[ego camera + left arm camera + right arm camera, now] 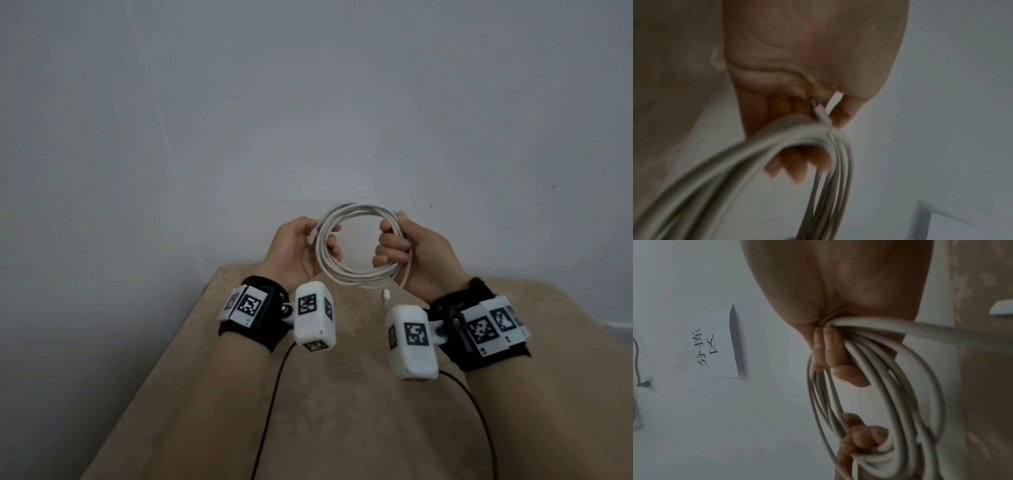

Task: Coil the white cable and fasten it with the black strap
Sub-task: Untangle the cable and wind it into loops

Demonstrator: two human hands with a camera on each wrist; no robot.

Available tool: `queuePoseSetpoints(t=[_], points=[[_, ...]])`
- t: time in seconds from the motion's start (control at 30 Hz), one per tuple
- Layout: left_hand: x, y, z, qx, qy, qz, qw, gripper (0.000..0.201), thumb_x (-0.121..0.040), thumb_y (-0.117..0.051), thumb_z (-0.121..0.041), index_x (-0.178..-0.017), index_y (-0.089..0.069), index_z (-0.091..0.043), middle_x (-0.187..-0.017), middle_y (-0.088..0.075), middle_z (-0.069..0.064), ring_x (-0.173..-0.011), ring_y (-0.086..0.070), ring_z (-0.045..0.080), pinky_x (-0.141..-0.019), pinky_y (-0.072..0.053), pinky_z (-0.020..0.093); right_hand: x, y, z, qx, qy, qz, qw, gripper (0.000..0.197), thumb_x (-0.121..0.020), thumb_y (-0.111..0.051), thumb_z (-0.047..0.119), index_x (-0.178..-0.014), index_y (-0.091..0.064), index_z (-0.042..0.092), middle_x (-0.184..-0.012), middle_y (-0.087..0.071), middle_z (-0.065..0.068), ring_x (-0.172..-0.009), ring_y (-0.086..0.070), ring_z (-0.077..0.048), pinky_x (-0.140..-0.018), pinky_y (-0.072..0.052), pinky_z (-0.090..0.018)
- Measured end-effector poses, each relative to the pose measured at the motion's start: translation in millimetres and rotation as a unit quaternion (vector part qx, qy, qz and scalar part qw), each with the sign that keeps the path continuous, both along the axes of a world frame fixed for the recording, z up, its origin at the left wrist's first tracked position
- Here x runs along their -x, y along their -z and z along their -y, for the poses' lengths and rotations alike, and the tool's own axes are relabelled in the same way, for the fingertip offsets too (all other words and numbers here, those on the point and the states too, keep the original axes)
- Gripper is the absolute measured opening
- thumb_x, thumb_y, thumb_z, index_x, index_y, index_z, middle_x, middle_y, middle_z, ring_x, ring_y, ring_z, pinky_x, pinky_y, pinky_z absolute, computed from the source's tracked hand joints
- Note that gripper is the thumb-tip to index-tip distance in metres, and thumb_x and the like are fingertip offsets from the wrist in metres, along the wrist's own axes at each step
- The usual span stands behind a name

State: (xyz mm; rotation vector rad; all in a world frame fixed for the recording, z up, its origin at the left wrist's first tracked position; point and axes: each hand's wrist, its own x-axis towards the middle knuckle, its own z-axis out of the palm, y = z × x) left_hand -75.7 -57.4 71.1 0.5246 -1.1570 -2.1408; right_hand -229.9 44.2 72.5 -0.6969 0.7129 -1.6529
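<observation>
Both of your hands hold the white cable (359,246) up in front of the wall (308,85), above the beige surface (342,394). It already stands as a round coil of several turns, upright between your hands. Your right hand (414,253) has its fingers curled round the bundled turns on its side of the coil, and one plug end (387,294) hangs loose just below that hand. Your left hand (301,250) is curled round the opposite side, and the left wrist view shows the other plug end (821,113) pinned between your thumb and fingers against the turns.

So the coiling looks all but done; what is in hand is gathering and steadying the loop. The fastening step is not begun, and no black strap shows in any view, so I cannot tell where it lies.

Your next move, as I judge it, calls for passing the whole coil into one hand, gripped tightly enough that the turns do not spring apart, with the hanging end tucked in. That frees the other hand to fetch the strap.
</observation>
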Motion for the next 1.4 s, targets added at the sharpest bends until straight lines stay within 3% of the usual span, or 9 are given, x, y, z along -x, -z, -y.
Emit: queuePoseSetpoints(t=[0.2, 0.37, 0.57, 0.7, 0.83, 0.97, 1.1, 1.27, 1.4], points=[[-20.3, -9.9, 5.3, 0.166, 0.062, 0.17, 0.969, 0.05, -0.096, -0.038, -0.037, -0.089, -0.071, 0.001, -0.075, -0.071, 0.016, -0.067, -0.067, 0.026, -0.074, -0.053, 0.033, 5.6, -5.1, -8.3, -0.053, -0.051, -0.146, 0.987, 0.036, -0.102, -0.029, 0.027, -0.081, -0.05, 0.007, -0.048, -0.026, 0.009, -0.035, -0.025, -0.004, -0.045, -0.039, -0.021], [-9.3, -15.3, -9.1, 0.268, 0.105, 0.231, 0.929, 0.048, -0.078, -0.058, -0.054, -0.076, -0.067, -0.006, -0.057, -0.061, 0.006, -0.051, -0.058, 0.017, -0.058, -0.053, 0.028, -6.4, -4.9, -8.9, -0.08, -0.081, -0.285, 0.952, 0.037, -0.103, -0.031, 0.025, -0.079, -0.052, 0.008, -0.049, -0.023, 0.008, -0.037, -0.022, -0.006, -0.047, -0.038, -0.023], [2.3, -10.7, -15.6, 0.292, 0.116, 0.279, 0.908, 0.039, -0.08, -0.062, -0.049, -0.069, -0.054, -0.012, -0.043, -0.029, -0.009, -0.036, -0.022, 0.005, -0.038, -0.021, 0.017, -15.6, -5.1, -9.5, -0.098, -0.053, -0.359, 0.927, 0.039, -0.1, -0.039, 0.028, -0.07, -0.057, 0.011, -0.051, -0.022, 0.005, -0.039, -0.021, -0.008, -0.047, -0.038, -0.023], [4.6, -11.2, -17.2, 0.318, 0.105, 0.26, 0.905, 0.037, -0.085, -0.058, -0.047, -0.069, -0.053, -0.014, -0.044, -0.027, -0.01, -0.036, -0.018, 0.004, -0.036, -0.015, 0.017, -13.4, -6.2, -9.9, -0.092, -0.038, -0.361, 0.927, 0.037, -0.101, -0.039, 0.028, -0.073, -0.055, 0.01, -0.049, -0.025, 0.005, -0.038, -0.023, -0.008, -0.048, -0.04, -0.024], [6.1, -12.1, -16.9, 0.333, 0.065, 0.235, 0.911, 0.036, -0.09, -0.057, -0.044, -0.069, -0.051, -0.016, -0.046, -0.027, -0.009, -0.039, -0.017, 0.006, -0.038, -0.013, 0.019, -11.1, -4.1, -10.4, -0.068, 0.02, -0.373, 0.925, 0.037, -0.1, -0.043, 0.033, -0.082, -0.064, 0.007, -0.053, -0.049, 0.0, -0.043, -0.04, -0.012, -0.053, -0.045, -0.027], [3.1, -12.0, -10.7, 0.29, 0.004, 0.188, 0.938, 0.046, -0.092, -0.057, -0.04, -0.057, -0.033, -0.023, -0.047, -0.024, -0.009, -0.038, -0.016, 0.006, -0.036, -0.012, 0.016, -5.4, -5.7, -13.4, -0.058, 0.05, -0.366, 0.928, 0.037, -0.098, -0.046, 0.033, -0.099, -0.067, 0.002, -0.08, -0.071, -0.011, -0.064, -0.064, -0.019, -0.064, -0.054, -0.031], [-3.5, -15.3, -4.4, 0.242, -0.037, 0.147, 0.958, 0.049, -0.093, -0.055, -0.041, -0.057, -0.028, -0.023, -0.048, -0.021, -0.009, -0.037, -0.014, 0.006, -0.035, -0.012, 0.015, -0.1, -5.5, -14.8, -0.068, 0.067, -0.388, 0.917, 0.032, -0.094, -0.054, 0.03, -0.105, -0.066, 0.003, -0.101, -0.073, -0.012, -0.09, -0.069, -0.022, -0.074, -0.058, -0.032], [-8.0, -15.8, -0.5, 0.2, -0.054, 0.105, 0.973, 0.05, -0.093, -0.055, -0.042, -0.054, -0.029, -0.025, -0.048, -0.02, -0.01, -0.037, -0.014, 0.004, -0.035, -0.011, 0.015, 1.1, -4.8, -14.7, -0.056, 0.148, -0.387, 0.908, 0.015, -0.091, -0.061, 0.024, -0.092, -0.068, 0.011, -0.084, -0.071, 0.0, -0.073, -0.066, -0.01, -0.052, -0.049, -0.022], [-8.7, -17.2, 1.5, 0.159, -0.073, 0.054, 0.983, 0.047, -0.093, -0.054, -0.044, -0.06, -0.027, -0.024, -0.049, -0.018, -0.01, -0.038, -0.013, 0.004, -0.036, -0.009, 0.017, 6.1, -2.3, -12.9, -0.049, 0.222, -0.378, 0.897, 0.016, -0.086, -0.068, 0.023, -0.084, -0.069, 0.008, -0.066, -0.054, 0.004, -0.056, -0.043, -0.009, -0.044, -0.035, -0.018]])
